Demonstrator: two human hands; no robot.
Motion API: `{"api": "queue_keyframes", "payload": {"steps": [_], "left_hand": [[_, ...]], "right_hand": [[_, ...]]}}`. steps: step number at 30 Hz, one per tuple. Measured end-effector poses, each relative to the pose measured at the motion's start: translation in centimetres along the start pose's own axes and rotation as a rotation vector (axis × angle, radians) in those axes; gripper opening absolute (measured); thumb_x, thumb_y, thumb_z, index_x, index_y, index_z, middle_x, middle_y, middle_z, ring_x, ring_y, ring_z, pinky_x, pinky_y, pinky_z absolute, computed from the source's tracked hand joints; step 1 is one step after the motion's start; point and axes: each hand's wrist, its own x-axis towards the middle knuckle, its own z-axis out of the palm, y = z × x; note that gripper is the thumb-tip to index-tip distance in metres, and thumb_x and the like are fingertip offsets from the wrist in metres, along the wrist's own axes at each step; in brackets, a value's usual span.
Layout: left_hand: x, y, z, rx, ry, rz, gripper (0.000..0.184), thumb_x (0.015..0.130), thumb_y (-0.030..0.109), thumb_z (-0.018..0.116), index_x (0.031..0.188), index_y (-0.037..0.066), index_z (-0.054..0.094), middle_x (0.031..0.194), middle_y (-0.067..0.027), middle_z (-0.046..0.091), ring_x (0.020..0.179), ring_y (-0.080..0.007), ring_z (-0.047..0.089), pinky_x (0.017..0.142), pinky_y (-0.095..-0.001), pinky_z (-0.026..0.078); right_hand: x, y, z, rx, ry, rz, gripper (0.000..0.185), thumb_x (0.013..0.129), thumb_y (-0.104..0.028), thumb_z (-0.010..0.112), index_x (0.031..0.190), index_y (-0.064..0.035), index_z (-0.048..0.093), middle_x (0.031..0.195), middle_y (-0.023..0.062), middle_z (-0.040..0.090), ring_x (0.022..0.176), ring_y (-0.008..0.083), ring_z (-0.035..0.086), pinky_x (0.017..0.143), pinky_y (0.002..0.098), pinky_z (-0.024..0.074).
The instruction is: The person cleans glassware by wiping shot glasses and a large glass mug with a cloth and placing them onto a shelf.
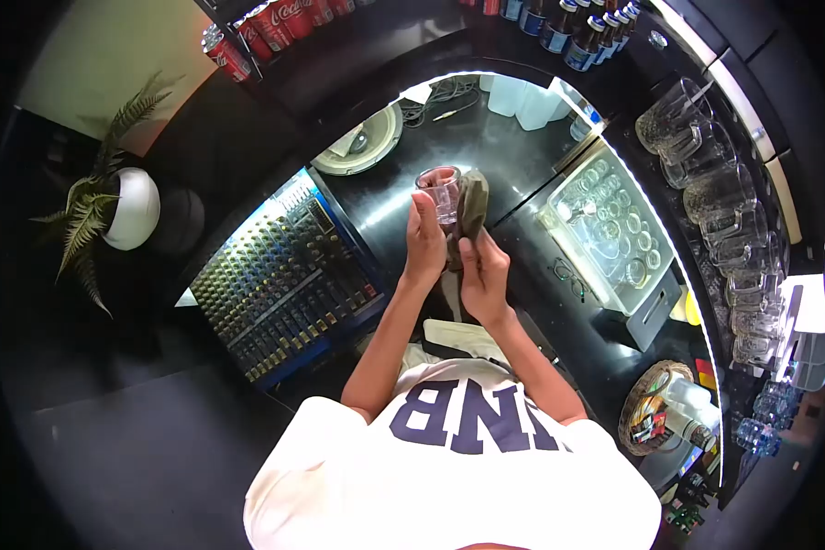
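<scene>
A small clear drinking glass point(443, 194) is held up over the dark counter. My left hand point(425, 240) is wrapped around its near left side, the thumb pointing up along the wall. In my right hand point(486, 275) is a grey-green cloth point(473, 203), bunched against the right side of the glass and hanging down below the hands. Some fingers of both hands are hidden behind the glass and the cloth.
A blue-edged audio mixer point(289, 289) lies at left. To the right stands a clear tray point(614, 229) of small glasses, with eyeglasses point(568, 279) beside it. Glass mugs point(720, 202) line the right ledge. A wicker basket point(646, 412) sits lower right; a potted fern point(133, 209) far left.
</scene>
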Motion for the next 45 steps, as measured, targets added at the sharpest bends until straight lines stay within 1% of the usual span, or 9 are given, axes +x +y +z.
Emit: {"api": "queue_keyframes", "payload": {"steps": [5, 7, 12, 17, 18, 26, 31, 39, 45], "left_hand": [[1.1, 1.1, -1.0, -0.056, 0.065, -0.108, 0.079, 0.092, 0.072, 0.030, 0.129, 0.004, 0.048, 0.103, -0.0033, 0.059, 0.093, -0.0116, 0.059, 0.083, -0.0260, 0.049], [1.6, 1.4, -1.8, -0.119, 0.050, -0.118, 0.075, 0.095, 0.068, 0.031, 0.129, 0.003, 0.048, 0.098, -0.0041, 0.058, 0.084, -0.0140, 0.060, 0.070, -0.0291, 0.050], [2.0, 3.2, -1.6, -0.337, -0.036, -0.086, 0.065, 0.099, 0.060, 0.033, 0.127, 0.003, 0.047, 0.096, -0.0061, 0.056, 0.074, -0.0196, 0.060, 0.057, -0.0326, 0.046], [3.8, 5.1, -1.5, -0.158, -0.071, 0.001, 0.065, 0.091, 0.052, 0.061, 0.128, 0.003, 0.040, 0.102, -0.0079, 0.050, 0.070, -0.0204, 0.063, 0.054, -0.0313, 0.051], [4.4, 5.5, -1.6, -0.143, -0.070, 0.035, 0.052, 0.098, 0.042, 0.054, 0.126, 0.002, 0.039, 0.096, -0.0098, 0.053, 0.070, -0.0224, 0.064, 0.053, -0.0298, 0.048], [10.7, 14.6, -2.1, 0.080, 0.028, 0.387, 0.038, 0.087, 0.016, 0.074, 0.109, -0.002, 0.049, 0.098, -0.0145, 0.063, 0.064, -0.0192, 0.065, 0.052, -0.0277, 0.051], [15.6, 21.0, -2.6, 0.204, 0.131, 0.547, 0.049, 0.084, 0.030, 0.077, 0.117, 0.000, 0.056, 0.099, -0.0110, 0.064, 0.065, -0.0123, 0.064, 0.055, -0.0221, 0.050], [21.8, 30.0, -4.3, 0.492, 0.146, 0.778, 0.051, 0.082, 0.024, 0.080, 0.120, -0.002, 0.059, 0.084, -0.0099, 0.066, 0.066, -0.0122, 0.067, 0.059, -0.0237, 0.055], [27.0, 35.9, -5.6, 0.862, 0.307, 0.872, 0.066, 0.064, 0.038, 0.090, 0.108, -0.003, 0.061, 0.070, -0.0058, 0.061, 0.056, -0.0144, 0.066, 0.053, -0.0264, 0.052]], "right_hand": [[-0.6, 1.9, -0.5, -0.015, -0.128, -0.024, 0.031, 0.098, -0.003, 0.049, 0.128, 0.0045, 0.055, 0.110, 0.0164, 0.065, 0.092, 0.0148, 0.060, 0.080, 0.0260, 0.0473], [-0.9, 2.1, -1.2, 0.153, -0.200, 0.117, 0.032, 0.098, -0.004, 0.052, 0.129, 0.0044, 0.053, 0.111, 0.0128, 0.064, 0.083, 0.0120, 0.056, 0.073, 0.0240, 0.0468], [-0.2, 2.5, -2.7, 0.269, 0.016, 0.360, 0.033, 0.103, -0.022, 0.050, 0.112, 0.0070, 0.062, 0.080, -0.0028, 0.061, 0.073, 0.0040, 0.047, 0.062, 0.0203, 0.0400], [-0.8, 4.3, -5.1, 0.162, 0.021, 0.378, 0.031, 0.102, -0.019, 0.051, 0.108, 0.0094, 0.062, 0.081, -0.0011, 0.064, 0.073, 0.0044, 0.047, 0.064, 0.0215, 0.0409], [-0.9, 4.3, -5.4, 0.136, 0.021, 0.370, 0.031, 0.102, -0.019, 0.051, 0.107, 0.0100, 0.061, 0.081, -0.0008, 0.064, 0.073, 0.0047, 0.047, 0.064, 0.0221, 0.0411], [-2.9, 4.6, -7.5, 0.082, -0.043, 0.429, 0.031, 0.101, -0.019, 0.052, 0.107, 0.0099, 0.060, 0.083, 0.0055, 0.066, 0.077, 0.0086, 0.047, 0.069, 0.0261, 0.0420], [-4.2, 5.5, -7.8, 0.064, -0.013, 0.392, 0.037, 0.101, -0.027, 0.052, 0.101, 0.0092, 0.062, 0.080, 0.0014, 0.064, 0.075, 0.0083, 0.049, 0.068, 0.0258, 0.0413], [-5.0, 4.7, -8.3, 0.066, -0.022, 0.393, 0.035, 0.100, -0.025, 0.054, 0.104, 0.0091, 0.063, 0.083, 0.0073, 0.068, 0.077, 0.0100, 0.054, 0.071, 0.0278, 0.0446], [-5.6, 5.7, -8.7, 0.029, -0.047, 0.386, 0.032, 0.098, -0.020, 0.054, 0.106, 0.0097, 0.061, 0.082, 0.0127, 0.068, 0.078, 0.0095, 0.053, 0.070, 0.0296, 0.0449]]}}
